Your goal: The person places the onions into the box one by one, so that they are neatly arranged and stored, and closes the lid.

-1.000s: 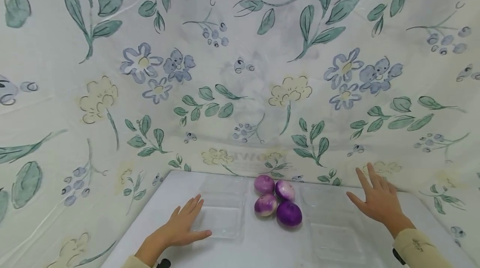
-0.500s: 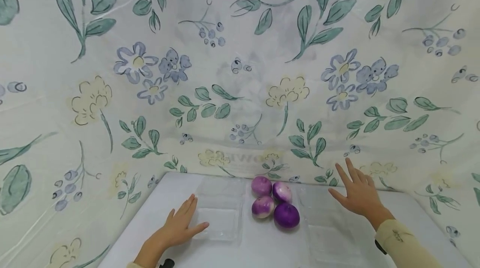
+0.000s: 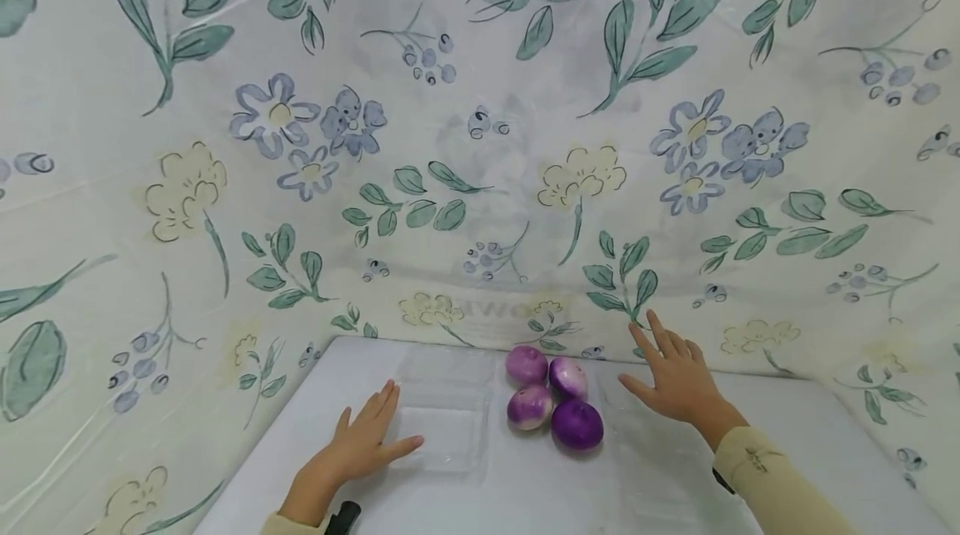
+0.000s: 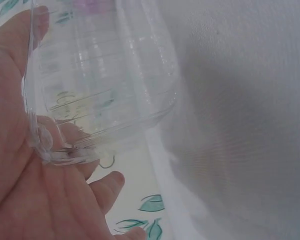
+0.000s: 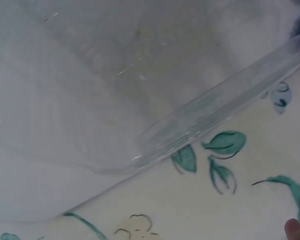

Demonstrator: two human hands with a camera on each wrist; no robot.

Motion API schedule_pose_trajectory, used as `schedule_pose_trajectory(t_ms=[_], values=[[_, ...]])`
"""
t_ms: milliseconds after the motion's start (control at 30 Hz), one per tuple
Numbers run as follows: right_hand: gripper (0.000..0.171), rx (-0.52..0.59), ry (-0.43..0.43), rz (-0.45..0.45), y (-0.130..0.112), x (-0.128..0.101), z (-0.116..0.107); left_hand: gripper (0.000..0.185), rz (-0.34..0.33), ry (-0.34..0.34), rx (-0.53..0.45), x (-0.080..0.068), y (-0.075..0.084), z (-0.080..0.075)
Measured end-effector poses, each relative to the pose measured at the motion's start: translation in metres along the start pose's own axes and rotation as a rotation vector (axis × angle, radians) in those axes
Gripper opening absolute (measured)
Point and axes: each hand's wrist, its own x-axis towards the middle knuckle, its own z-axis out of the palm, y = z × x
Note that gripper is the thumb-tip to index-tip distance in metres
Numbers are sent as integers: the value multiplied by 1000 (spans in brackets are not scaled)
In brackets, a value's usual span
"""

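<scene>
Several purple and white round bulbs [image 3: 555,402] lie clustered at the middle of a white table [image 3: 525,493]. A clear plastic tray [image 3: 442,427] sits left of them, and my left hand [image 3: 363,439] rests flat against its left edge with straight fingers. The left wrist view shows my palm [image 4: 20,165] pressed to that tray's [image 4: 105,85] rim. My right hand [image 3: 675,381] hovers with spread fingers just right of the bulbs, over the far end of a second clear tray [image 3: 660,477]. Its rim [image 5: 215,115] crosses the right wrist view. Neither hand holds anything.
A floral cloth [image 3: 480,143] with green leaves and blue flowers hangs behind and around the table, close to its back edge. The table's front edge is out of view. A cream sleeve [image 3: 772,485] covers my right forearm.
My right hand has moved left and slightly back, from the table's right side to beside the bulbs. My left hand has stayed at the left tray.
</scene>
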Motion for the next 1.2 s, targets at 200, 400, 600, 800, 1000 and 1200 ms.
schedule_pose_trajectory(t_ms=[200, 400, 600, 800, 1000, 1200], values=[[83, 16, -8, -53, -18, 10, 0, 103, -10, -3, 12, 3, 3, -3], [81, 38, -27, -90, -37, 16, 1, 101, -17, -2, 3, 4, 3, -4], [82, 48, -69, -107, -52, 21, 7, 102, -15, 11, 3, 4, 4, -3], [83, 76, -97, -150, -67, 27, 15, 102, -15, 15, 8, 6, -1, -4], [84, 117, -109, -184, -82, 33, 22, 101, -13, 26, -12, 8, -4, -5], [80, 183, -147, -213, -97, 25, 26, 100, -24, -1, -34, 4, -1, 1]])
